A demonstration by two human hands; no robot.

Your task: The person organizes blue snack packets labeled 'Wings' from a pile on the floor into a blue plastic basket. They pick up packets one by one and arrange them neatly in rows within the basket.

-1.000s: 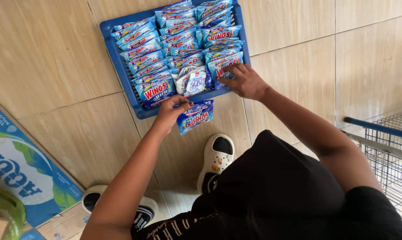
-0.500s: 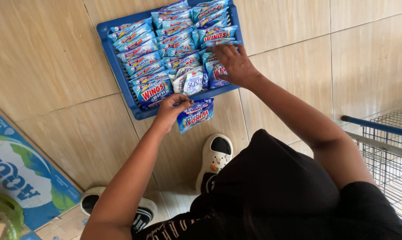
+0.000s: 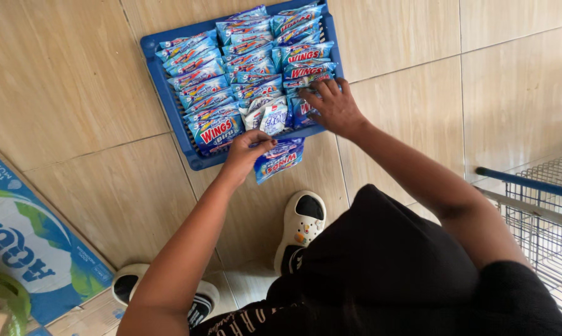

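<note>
Small blue-and-white plastic sachets [image 3: 280, 159] lie in a short stack on the tan tiled floor [image 3: 76, 93], just outside the near rim of the blue plastic crate [image 3: 163, 81]; your left hand [image 3: 247, 152] pinches their edge with curled fingers. Further off, your right hand [image 3: 334, 107] lies spread, fingers pressing on the rows of sachets [image 3: 244, 56] packed inside the crate's right corner.

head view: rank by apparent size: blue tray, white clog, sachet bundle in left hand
1. blue tray
2. white clog, though it sits nearer the camera
3. sachet bundle, partly hidden by the left hand
</note>
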